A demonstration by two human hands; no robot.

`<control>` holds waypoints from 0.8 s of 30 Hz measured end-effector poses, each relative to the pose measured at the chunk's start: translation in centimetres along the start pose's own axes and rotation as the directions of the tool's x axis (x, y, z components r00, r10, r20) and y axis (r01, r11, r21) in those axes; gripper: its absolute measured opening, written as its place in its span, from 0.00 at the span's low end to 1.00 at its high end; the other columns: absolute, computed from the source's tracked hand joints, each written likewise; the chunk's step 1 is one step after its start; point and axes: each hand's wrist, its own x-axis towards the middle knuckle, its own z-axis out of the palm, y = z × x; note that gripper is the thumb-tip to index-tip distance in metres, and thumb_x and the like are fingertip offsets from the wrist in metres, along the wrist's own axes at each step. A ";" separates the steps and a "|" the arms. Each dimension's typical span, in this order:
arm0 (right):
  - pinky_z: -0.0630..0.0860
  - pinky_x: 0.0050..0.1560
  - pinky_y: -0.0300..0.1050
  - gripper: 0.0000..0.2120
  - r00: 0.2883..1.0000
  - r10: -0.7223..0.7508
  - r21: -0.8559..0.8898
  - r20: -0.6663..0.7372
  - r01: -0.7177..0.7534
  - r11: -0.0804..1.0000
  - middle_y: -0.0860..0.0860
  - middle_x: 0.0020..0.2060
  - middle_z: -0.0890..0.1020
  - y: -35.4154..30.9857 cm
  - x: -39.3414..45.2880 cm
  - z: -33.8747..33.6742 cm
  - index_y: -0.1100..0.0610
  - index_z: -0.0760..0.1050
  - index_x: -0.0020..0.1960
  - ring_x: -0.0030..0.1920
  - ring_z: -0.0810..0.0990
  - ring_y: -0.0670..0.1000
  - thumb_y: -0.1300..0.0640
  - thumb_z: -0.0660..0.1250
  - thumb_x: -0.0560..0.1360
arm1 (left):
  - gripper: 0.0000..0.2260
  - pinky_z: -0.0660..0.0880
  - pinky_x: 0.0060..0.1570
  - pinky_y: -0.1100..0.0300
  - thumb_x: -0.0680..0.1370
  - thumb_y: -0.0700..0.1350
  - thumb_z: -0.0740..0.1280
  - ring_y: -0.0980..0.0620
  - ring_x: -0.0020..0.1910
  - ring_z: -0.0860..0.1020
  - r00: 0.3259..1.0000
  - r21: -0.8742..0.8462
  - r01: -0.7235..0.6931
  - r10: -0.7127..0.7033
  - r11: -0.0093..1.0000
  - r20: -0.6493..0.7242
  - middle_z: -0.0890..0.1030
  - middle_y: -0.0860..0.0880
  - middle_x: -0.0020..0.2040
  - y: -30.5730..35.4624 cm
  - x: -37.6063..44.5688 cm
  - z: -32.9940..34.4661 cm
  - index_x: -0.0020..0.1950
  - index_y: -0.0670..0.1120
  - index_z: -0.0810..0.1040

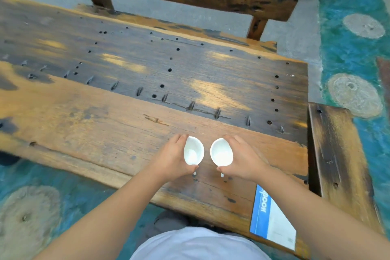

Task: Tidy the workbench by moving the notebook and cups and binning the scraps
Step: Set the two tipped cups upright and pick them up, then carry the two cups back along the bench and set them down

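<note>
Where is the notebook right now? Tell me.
In the head view the notebook lies at the workbench's near right corner, partly under the right forearm, nearer the person than the white cup held by the right hand.

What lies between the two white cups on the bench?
Nothing: in the head view only a narrow strip of bare wooden workbench shows between the left cup and the right cup; they stand apart.

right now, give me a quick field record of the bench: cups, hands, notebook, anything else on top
left cup: white, looks empty, held by left hand
right cup: white, looks empty, held by right hand
cup spacing: side by side, small gap, not touching
notebook: blue and white, flat at near right corner of bench, partly under right arm
scraps: none visible
lifted or resting: cannot tell
</note>
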 end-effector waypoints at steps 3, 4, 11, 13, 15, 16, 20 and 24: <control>0.68 0.62 0.47 0.47 0.988 -0.141 0.062 0.056 0.137 0.989 0.51 0.69 0.70 -1.9 0.8 -0.4 0.53 0.62 0.74 0.68 0.68 0.54 0.41 0.76 0.60 | 0.43 0.69 0.61 0.56 0.65 0.56 0.77 0.46 0.67 0.70 0.992 -0.090 0.090 -0.098 0.992 -0.084 0.69 0.48 0.70 -0.8 -2.8 -0.4 0.75 0.45 0.63; 0.68 0.64 0.49 0.47 0.980 -0.184 0.072 0.076 0.178 0.981 0.51 0.68 0.70 -2.8 1.2 -0.5 0.53 0.63 0.73 0.67 0.68 0.53 0.40 0.75 0.59 | 0.43 0.69 0.60 0.56 0.65 0.56 0.77 0.47 0.67 0.70 0.984 -0.117 0.125 -0.138 0.985 -0.112 0.69 0.48 0.70 -1.2 -4.0 -0.5 0.74 0.45 0.63; 0.67 0.59 0.45 0.47 0.871 -0.433 0.058 0.230 0.432 0.900 0.47 0.68 0.70 -11.1 3.1 1.3 0.47 0.62 0.73 0.66 0.69 0.50 0.34 0.72 0.58 | 0.42 0.67 0.58 0.61 0.63 0.55 0.78 0.49 0.63 0.71 0.870 -0.303 0.315 -0.402 0.899 -0.287 0.72 0.49 0.65 -5.6 -13.1 -1.6 0.73 0.47 0.66; 0.63 0.59 0.40 0.47 0.828 -0.489 0.062 0.276 0.492 0.868 0.47 0.70 0.69 -13.8 3.4 2.4 0.48 0.62 0.74 0.67 0.68 0.50 0.37 0.74 0.59 | 0.41 0.66 0.57 0.62 0.62 0.56 0.78 0.50 0.63 0.70 0.814 -0.365 0.366 -0.485 0.856 -0.320 0.71 0.51 0.64 -6.7 -15.9 -1.6 0.72 0.49 0.66; 0.63 0.61 0.40 0.47 0.781 -0.532 0.063 0.327 0.543 0.837 0.48 0.71 0.67 -16.5 3.4 3.6 0.50 0.61 0.75 0.69 0.67 0.51 0.40 0.77 0.61 | 0.41 0.68 0.58 0.59 0.61 0.57 0.78 0.49 0.63 0.71 0.754 -0.420 0.411 -0.560 0.809 -0.343 0.71 0.50 0.64 -7.6 -18.6 -1.4 0.71 0.49 0.67; 0.64 0.63 0.41 0.48 0.757 -0.551 0.064 0.351 0.568 0.821 0.49 0.72 0.67 -17.8 3.3 4.2 0.50 0.61 0.75 0.69 0.67 0.51 0.41 0.78 0.62 | 0.41 0.68 0.59 0.58 0.61 0.57 0.78 0.48 0.63 0.71 0.725 -0.442 0.431 -0.593 0.787 -0.350 0.70 0.50 0.64 -8.1 -19.9 -1.3 0.71 0.49 0.67; 0.60 0.59 0.35 0.47 0.665 -0.616 0.058 0.421 0.658 0.750 0.51 0.72 0.68 -23.2 2.3 7.2 0.52 0.62 0.75 0.69 0.67 0.52 0.45 0.80 0.62 | 0.44 0.62 0.59 0.62 0.63 0.57 0.78 0.48 0.66 0.68 0.617 -0.515 0.496 -0.701 0.699 -0.358 0.68 0.49 0.69 -9.9 -25.2 -0.7 0.74 0.48 0.63; 0.60 0.58 0.35 0.47 0.577 -0.666 0.060 0.472 0.733 0.677 0.50 0.71 0.69 -28.7 0.3 10.5 0.51 0.63 0.74 0.68 0.68 0.51 0.46 0.80 0.61 | 0.44 0.61 0.58 0.64 0.63 0.57 0.78 0.49 0.67 0.68 0.522 -0.569 0.530 -0.771 0.629 -0.365 0.68 0.50 0.70 -11.8 -31.0 0.0 0.75 0.48 0.63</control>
